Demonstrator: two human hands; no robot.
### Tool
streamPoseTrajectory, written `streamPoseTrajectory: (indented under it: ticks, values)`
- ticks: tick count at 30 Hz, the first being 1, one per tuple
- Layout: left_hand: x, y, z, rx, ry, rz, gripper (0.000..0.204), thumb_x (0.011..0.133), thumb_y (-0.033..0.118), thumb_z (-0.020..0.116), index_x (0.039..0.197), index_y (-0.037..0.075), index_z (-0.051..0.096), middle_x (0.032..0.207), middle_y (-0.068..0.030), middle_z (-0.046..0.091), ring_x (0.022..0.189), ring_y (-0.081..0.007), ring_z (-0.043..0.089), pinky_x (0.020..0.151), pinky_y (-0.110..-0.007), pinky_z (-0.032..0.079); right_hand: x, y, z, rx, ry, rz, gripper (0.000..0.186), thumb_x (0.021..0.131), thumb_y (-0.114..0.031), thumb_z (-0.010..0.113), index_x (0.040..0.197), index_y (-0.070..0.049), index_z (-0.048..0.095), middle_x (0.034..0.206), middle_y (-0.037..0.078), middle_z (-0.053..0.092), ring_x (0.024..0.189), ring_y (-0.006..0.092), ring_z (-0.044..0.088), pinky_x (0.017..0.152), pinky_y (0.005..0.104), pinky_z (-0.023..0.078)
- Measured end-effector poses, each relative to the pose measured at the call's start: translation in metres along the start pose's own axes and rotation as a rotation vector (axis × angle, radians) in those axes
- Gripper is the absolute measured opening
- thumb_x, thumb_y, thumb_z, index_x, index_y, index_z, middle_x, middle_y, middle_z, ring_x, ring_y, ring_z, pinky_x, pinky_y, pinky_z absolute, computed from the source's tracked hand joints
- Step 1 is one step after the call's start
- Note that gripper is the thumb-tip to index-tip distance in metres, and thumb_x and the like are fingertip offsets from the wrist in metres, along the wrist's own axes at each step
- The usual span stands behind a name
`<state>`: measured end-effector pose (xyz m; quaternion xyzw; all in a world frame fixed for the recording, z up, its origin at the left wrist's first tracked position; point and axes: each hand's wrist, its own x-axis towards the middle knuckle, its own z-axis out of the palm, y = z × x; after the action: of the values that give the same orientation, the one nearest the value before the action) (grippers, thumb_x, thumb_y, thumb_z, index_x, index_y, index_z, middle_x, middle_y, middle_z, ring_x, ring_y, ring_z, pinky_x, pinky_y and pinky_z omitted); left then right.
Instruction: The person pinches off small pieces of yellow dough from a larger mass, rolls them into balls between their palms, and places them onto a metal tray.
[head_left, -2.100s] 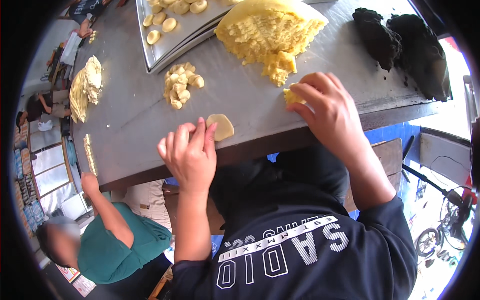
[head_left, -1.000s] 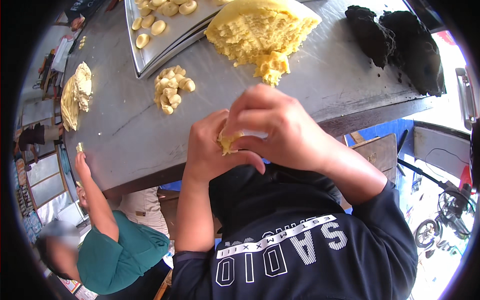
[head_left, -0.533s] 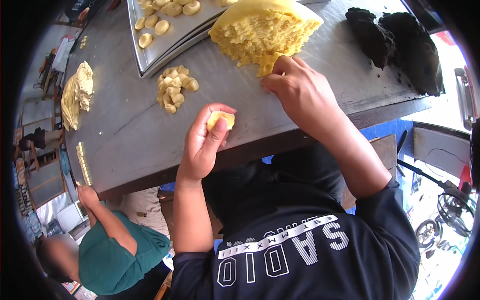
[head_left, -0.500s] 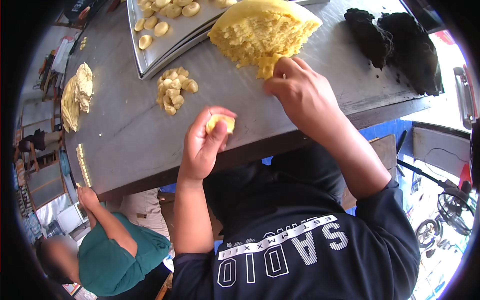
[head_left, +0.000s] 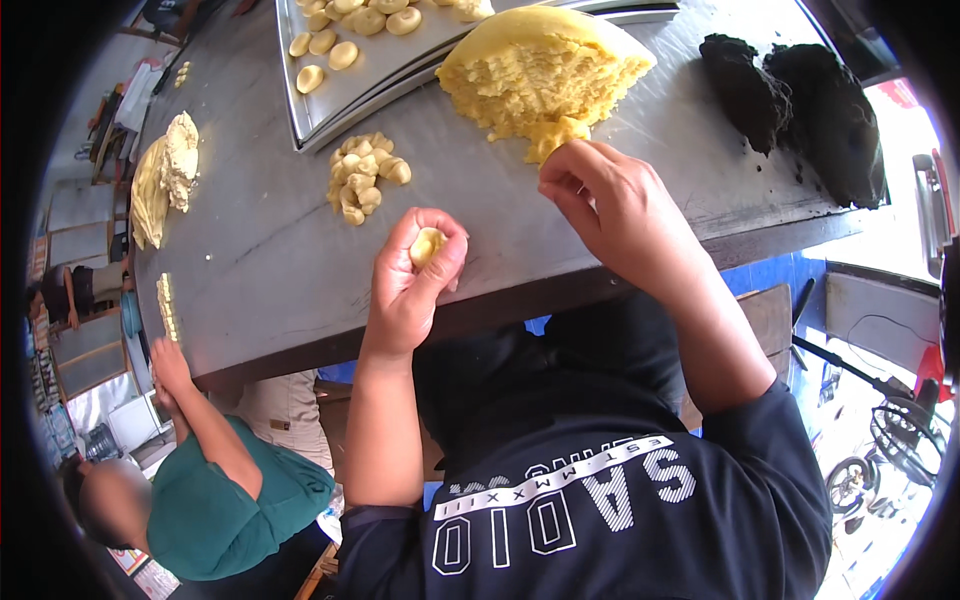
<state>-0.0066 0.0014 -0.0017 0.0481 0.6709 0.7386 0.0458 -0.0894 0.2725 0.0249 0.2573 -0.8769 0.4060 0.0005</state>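
In my left hand (head_left: 418, 285) sits a small round of pale dough (head_left: 428, 246), cupped, with the fingers wrapped round it and the thumb pressed on its edge. My right hand (head_left: 615, 205) is at the lower edge of a large crumbly yellow mound (head_left: 545, 75), beside a loose lump at its foot. Its fingers are curled toward the thumb; whatever lies between them is hidden. A pile of small dough pieces (head_left: 365, 178) lies on the table just beyond my left hand.
Behind the pile, metal trays (head_left: 305, 125) hold several round dough balls (head_left: 343, 55). A black mass (head_left: 825, 120) lies at the right of the grey table (head_left: 270, 250). Pale dough (head_left: 170, 180) and a thin dough strip (head_left: 167, 305) are at the left, where a person in green (head_left: 240, 490) works.
My right hand has drawn slightly back from the yellow mound toward me. My left fingers have closed further round the dough, which now looks more cupped. The whole view has shifted slightly.
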Motion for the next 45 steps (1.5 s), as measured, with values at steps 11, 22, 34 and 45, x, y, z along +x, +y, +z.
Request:
streamPoseTrajectory:
  ticks: [11, 22, 34, 45]
  values:
    - [0.012, 0.006, 0.022, 0.571, 0.011, 0.322, 0.053, 0.060, 0.026, 0.115, 0.087, 0.007, 0.073, 0.078, -0.0053, 0.073, 0.067, -0.0255, 0.070, 0.065, -0.039, 0.056, -0.010, -0.041, 0.018, 0.282, -0.220, -0.149, 0.022, 0.091, -0.003, 0.084, 0.106, -0.004, 0.068, 0.102, 0.014, 0.069, 0.100, 0.0384, 0.074, 0.086, 0.0475, 0.061]
    - [0.002, -0.001, 0.013, 0.562, -0.111, 0.224, 0.054, 0.073, 0.035, 0.109, 0.086, 0.006, 0.066, 0.071, -0.0044, 0.061, 0.063, -0.0257, 0.061, 0.061, -0.039, 0.051, 0.010, -0.044, -0.002, 0.142, -0.119, -0.201, 0.038, 0.087, -0.012, 0.091, 0.121, -0.002, 0.077, 0.115, 0.016, 0.076, 0.107, 0.0413, 0.077, 0.093, 0.0507, 0.063]
    - [0.009, -0.007, 0.002, 0.203, 0.045, 0.271, 0.046, 0.100, 0.037, 0.095, 0.081, 0.006, 0.066, 0.093, -0.0062, 0.071, 0.084, -0.0125, 0.063, 0.075, -0.031, 0.051, 0.025, 0.015, 0.014, -0.356, 0.229, -0.249, 0.012, 0.091, -0.011, 0.073, 0.102, -0.008, 0.079, 0.112, 0.009, 0.073, 0.108, 0.0316, 0.072, 0.092, 0.0429, 0.064]
    - [0.000, -0.005, 0.007, 0.055, 0.134, 0.105, 0.041, 0.123, 0.027, 0.062, 0.092, 0.000, 0.065, 0.104, -0.0129, 0.074, 0.089, -0.0200, 0.067, 0.083, -0.034, 0.055, 0.077, -0.028, 0.033, -0.842, 0.229, -0.659, 0.019, 0.084, -0.020, 0.075, 0.094, -0.003, 0.079, 0.106, 0.008, 0.070, 0.101, 0.0233, 0.066, 0.085, 0.0370, 0.064]
